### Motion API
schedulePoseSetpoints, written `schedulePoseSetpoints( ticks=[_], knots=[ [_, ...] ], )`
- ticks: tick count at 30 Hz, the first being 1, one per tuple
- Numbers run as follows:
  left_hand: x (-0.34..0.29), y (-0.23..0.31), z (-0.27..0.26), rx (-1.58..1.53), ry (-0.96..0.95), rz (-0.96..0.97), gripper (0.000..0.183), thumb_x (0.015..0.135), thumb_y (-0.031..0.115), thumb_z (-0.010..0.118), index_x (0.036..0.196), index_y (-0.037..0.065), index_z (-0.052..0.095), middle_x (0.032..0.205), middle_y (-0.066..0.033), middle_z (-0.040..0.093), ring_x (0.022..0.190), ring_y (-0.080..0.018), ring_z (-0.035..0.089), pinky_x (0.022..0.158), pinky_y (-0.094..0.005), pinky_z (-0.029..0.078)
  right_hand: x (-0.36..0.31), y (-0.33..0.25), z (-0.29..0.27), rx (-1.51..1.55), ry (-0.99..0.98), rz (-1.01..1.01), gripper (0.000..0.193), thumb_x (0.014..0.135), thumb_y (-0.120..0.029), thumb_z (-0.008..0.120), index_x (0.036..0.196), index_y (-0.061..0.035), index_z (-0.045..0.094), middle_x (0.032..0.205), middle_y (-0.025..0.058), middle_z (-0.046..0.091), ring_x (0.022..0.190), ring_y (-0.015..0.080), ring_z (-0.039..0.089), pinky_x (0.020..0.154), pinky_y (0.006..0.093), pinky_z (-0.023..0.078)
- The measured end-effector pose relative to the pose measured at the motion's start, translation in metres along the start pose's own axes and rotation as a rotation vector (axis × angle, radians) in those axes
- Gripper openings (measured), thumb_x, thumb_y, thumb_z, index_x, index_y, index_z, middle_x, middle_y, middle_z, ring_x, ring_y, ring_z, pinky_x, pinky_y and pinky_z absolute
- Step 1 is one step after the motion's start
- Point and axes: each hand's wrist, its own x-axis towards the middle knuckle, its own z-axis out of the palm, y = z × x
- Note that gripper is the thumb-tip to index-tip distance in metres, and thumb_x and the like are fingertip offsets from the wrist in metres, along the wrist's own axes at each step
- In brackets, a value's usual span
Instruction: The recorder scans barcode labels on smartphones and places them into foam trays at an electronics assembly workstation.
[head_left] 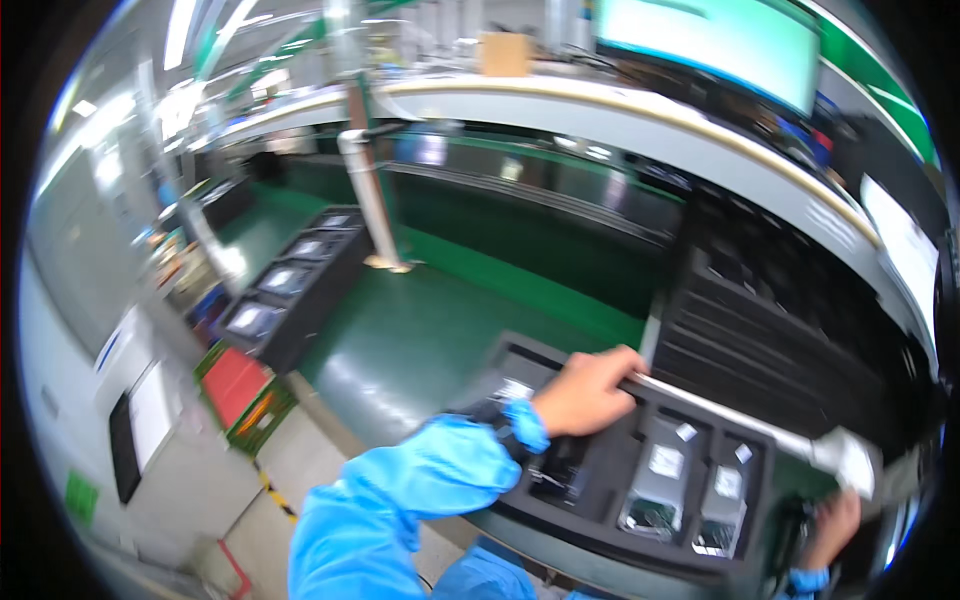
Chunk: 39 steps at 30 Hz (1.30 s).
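Note:
A black foam tray [600,500] with cut-out compartments lies in front of me. Flat grey devices with white labels, such as this one [660,475], sit in its right-hand compartments. My left hand [588,393] reaches across the tray to its far side, fingers curled and pressed together beside the end of a pale bar [720,405]. What those fingers grip, if anything, is hidden. Near the right edge, my right hand [832,525] is smeared by motion, just below a white object [848,460] and beside a dark item. Whether it holds either one does not show.
Dark ribbed stacked trays [765,340] stand beyond the bar, under a curved shelf [560,88] carrying a monitor [715,45]. Further left are a long black tray [295,285] of devices, a post [365,190] and a green crate [240,395] with red contents.

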Motion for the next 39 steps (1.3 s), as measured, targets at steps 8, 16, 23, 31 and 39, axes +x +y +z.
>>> schedulePoseSetpoints(
  ticks=[8, 16, 23, 31, 39],
  knots=[
    [0.027, 0.015, 0.009, -0.404, -0.151, -0.109, 0.054, 0.076, -0.002, 0.048, 0.130, -0.001, 0.051, 0.123, -0.0138, 0.062, 0.123, -0.0234, 0.056, 0.112, -0.0361, 0.038, -0.118, -0.140, 0.231, -0.423, -1.338, -0.002, 0.022, 0.099, -0.020, 0.059, 0.090, -0.0003, 0.067, 0.072, 0.0110, 0.067, 0.064, 0.0189, 0.067, 0.061, 0.0354, 0.053],
    [0.011, 0.027, 0.030, 0.418, -0.077, 0.076, 0.054, 0.083, 0.029, 0.069, 0.130, 0.005, 0.057, 0.125, -0.0158, 0.059, 0.121, -0.0346, 0.055, 0.109, -0.0441, 0.037, -0.144, -0.147, 0.243, -0.581, -1.177, -0.190, 0.031, 0.094, -0.033, 0.069, 0.089, -0.0031, 0.073, 0.074, 0.0157, 0.069, 0.069, 0.0293, 0.069, 0.067, 0.0418, 0.055],
    [0.018, 0.030, 0.028, 0.455, -0.135, 0.079, 0.055, 0.086, 0.032, 0.070, 0.132, 0.007, 0.056, 0.127, -0.0156, 0.058, 0.124, -0.0356, 0.052, 0.110, -0.0452, 0.036, -0.047, -0.059, 0.052, -1.121, 0.205, -0.517, 0.056, 0.082, -0.018, 0.076, 0.133, -0.0025, 0.058, 0.117, 0.0192, 0.065, 0.103, 0.0358, 0.062, 0.095, 0.0458, 0.049],
    [-0.005, 0.038, -0.032, 0.385, 0.085, 0.088, 0.041, 0.090, 0.027, 0.067, 0.125, 0.007, 0.060, 0.129, -0.0133, 0.058, 0.131, -0.0339, 0.048, 0.119, -0.0483, 0.026, -0.013, -0.033, -0.027, -0.845, -0.185, -0.064, 0.072, 0.078, -0.003, 0.071, 0.146, -0.0063, 0.047, 0.084, 0.0094, 0.064, 0.064, 0.0151, 0.059, 0.058, 0.0306, 0.050],
    [-0.069, -0.008, -0.065, 0.050, 0.173, -0.186, 0.040, 0.110, 0.031, 0.042, 0.121, 0.000, 0.065, 0.123, -0.0144, 0.065, 0.119, -0.0229, 0.059, 0.105, -0.0343, 0.043, -0.106, -0.188, 0.175, -0.163, -0.705, 0.501, 0.076, 0.087, -0.010, 0.062, 0.156, -0.0230, 0.032, 0.102, 0.0168, 0.066, 0.052, 0.0171, 0.059, 0.045, 0.0302, 0.052]
  ],
)
